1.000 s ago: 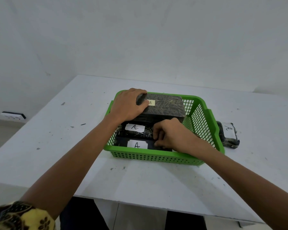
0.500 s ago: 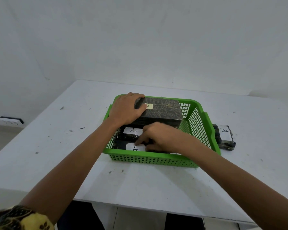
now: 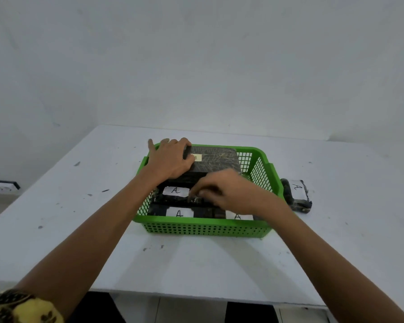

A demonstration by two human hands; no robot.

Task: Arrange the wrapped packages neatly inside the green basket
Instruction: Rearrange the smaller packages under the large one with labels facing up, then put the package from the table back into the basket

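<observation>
A person's left hand (image 3: 170,159) lies flat on the large wrapped package (image 3: 216,158) at the green basket's (image 3: 205,228) far end — apparently steadying it — while the right hand (image 3: 229,192), blurred, pinches a smaller package (image 3: 175,194) inside; another package (image 3: 297,194) waits outside on the bench (image 3: 336,241).

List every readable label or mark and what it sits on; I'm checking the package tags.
"A" on the yellow sticker of the large dark wrapped package.
"A" on the white label of the middle black package.
"A" on the near-left white label.
"A" on the near-right white label, partly hidden.
"A", seen sideways, on the black package outside the green plastic basket.
No other text.
</observation>
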